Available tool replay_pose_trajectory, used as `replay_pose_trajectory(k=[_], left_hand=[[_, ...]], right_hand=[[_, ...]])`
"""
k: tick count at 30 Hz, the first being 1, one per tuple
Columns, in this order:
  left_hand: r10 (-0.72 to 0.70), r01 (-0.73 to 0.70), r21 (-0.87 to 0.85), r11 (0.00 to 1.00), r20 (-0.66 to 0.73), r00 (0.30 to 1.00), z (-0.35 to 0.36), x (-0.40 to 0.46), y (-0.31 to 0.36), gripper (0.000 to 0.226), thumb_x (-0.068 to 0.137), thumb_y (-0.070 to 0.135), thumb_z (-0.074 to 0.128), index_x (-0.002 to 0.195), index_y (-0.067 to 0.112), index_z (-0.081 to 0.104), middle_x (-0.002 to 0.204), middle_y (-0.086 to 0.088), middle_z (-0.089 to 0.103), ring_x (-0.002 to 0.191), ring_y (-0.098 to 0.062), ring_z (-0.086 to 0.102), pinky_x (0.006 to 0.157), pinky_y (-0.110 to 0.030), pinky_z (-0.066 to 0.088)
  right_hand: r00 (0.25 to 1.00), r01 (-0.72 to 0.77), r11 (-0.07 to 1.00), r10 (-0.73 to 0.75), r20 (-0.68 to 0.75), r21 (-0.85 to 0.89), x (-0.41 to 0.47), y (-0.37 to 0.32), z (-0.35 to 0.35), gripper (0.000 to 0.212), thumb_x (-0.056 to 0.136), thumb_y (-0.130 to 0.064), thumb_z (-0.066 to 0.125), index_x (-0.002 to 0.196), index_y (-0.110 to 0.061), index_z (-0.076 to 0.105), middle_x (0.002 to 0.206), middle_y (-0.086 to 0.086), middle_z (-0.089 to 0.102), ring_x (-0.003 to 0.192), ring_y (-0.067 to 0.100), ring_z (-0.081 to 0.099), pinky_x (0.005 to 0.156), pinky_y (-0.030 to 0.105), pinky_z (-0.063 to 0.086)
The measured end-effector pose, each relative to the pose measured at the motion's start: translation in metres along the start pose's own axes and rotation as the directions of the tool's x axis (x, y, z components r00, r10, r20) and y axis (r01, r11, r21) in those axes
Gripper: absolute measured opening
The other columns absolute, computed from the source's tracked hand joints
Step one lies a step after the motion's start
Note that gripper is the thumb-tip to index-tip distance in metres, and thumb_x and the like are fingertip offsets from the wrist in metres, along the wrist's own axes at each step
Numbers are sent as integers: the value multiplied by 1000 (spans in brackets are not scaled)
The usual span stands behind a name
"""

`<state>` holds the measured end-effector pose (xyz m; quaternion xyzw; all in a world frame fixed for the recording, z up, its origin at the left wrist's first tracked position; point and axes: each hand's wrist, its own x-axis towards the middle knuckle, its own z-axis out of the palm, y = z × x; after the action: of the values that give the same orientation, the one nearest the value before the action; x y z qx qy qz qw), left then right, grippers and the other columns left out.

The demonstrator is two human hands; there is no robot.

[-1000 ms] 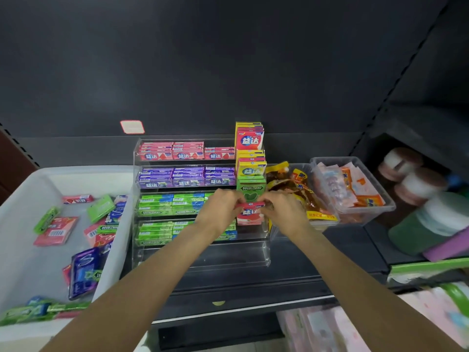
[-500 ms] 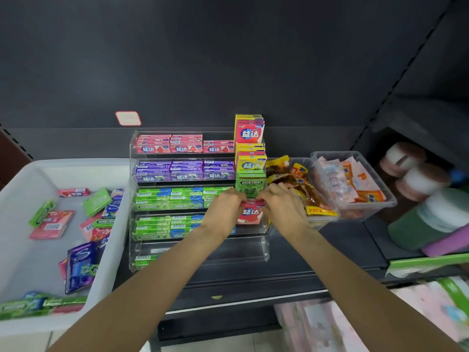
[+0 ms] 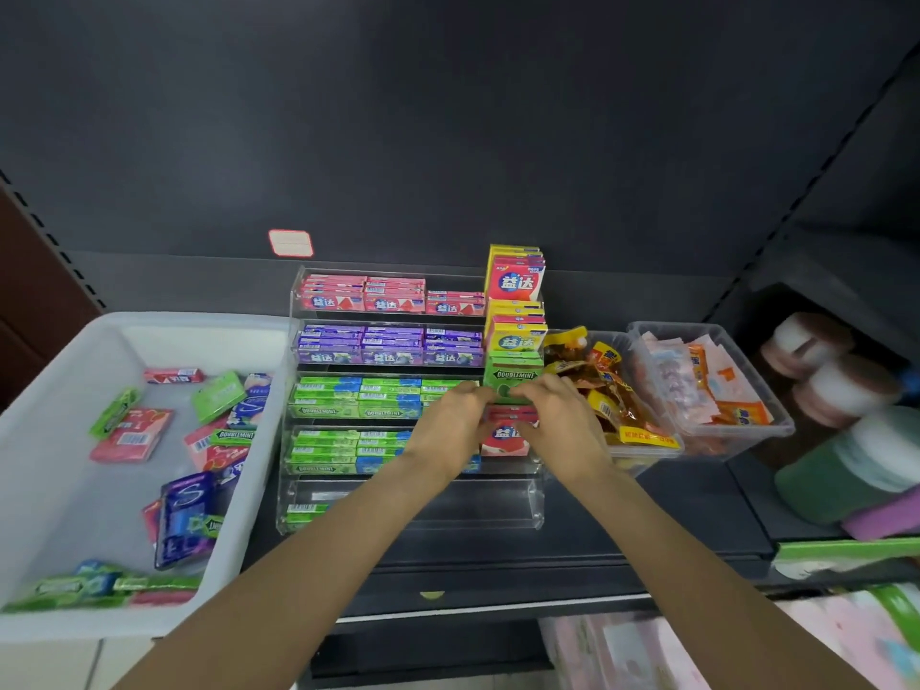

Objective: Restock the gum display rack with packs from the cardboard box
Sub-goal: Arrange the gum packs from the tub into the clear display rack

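Reaching forward over the dark shelf edge (image 3: 498,580), we are bringing both hands together at the right column of the clear gum display rack (image 3: 293,490). Our left hand (image 3: 448,425) and right hand (image 3: 557,425) are both curling their fingers around a stack of pink packs (image 3: 508,440) sitting in the fourth tier down, just below the green Doublemint box (image 3: 513,373). To our left, the white bin (image 3: 59,490) is holding loose gum packs, scattered flat. Beyond our hands, green, purple and pink rows are filling the rack's upper tiers, with clear tubs of snacks (image 3: 766,390) standing just beside the rack on the right.
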<state>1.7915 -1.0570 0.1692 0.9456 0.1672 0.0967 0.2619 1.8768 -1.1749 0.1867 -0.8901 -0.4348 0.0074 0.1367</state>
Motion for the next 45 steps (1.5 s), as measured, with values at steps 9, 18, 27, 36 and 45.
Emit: replay_pose_trajectory(k=[9,18,27,36,45], left_hand=[[-174,162,-77,984,-188,967,-82,-58,-75,29,91,24,56,119,20,60,104,2,68,88,-18,64,78,-35,52],[-417,416,-90,905,-379,826,-196,-154,-254,25,87,12,61,111,11,66,104,-10,66,95,-30,62,86,-34,47],[-486,488,-7,873,-103,868,-242,-200,-376,52,88,31,63,136,15,48,138,-10,50,128,-29,44,106,-33,34],[-381,364,-212,907,-46,923,-249,-206,-376,35,93,18,56,128,22,57,119,-11,60,106,-26,59,81,-19,40],[-388,364,-242,900,-62,919,-245,-203,-382,35,92,16,58,127,20,58,118,-7,59,103,-21,58,72,-10,38]], right_hand=[[995,90,958,-98,18,273,23,-105,16,30,91,-16,56,121,-17,59,116,2,56,111,16,53,93,32,45],[957,203,907,-264,121,370,62,-283,83,31,91,-14,55,122,-13,59,116,6,58,109,19,54,94,27,41],[918,94,970,-172,357,225,101,-388,165,53,92,-23,57,140,-13,37,137,8,44,130,22,37,106,34,33],[858,196,981,-176,483,9,113,-412,203,84,82,-35,69,149,-16,21,155,8,21,142,26,23,116,37,18],[886,356,899,-237,398,-257,105,-416,202,39,85,-36,61,116,-13,57,114,9,62,105,26,58,88,35,44]])
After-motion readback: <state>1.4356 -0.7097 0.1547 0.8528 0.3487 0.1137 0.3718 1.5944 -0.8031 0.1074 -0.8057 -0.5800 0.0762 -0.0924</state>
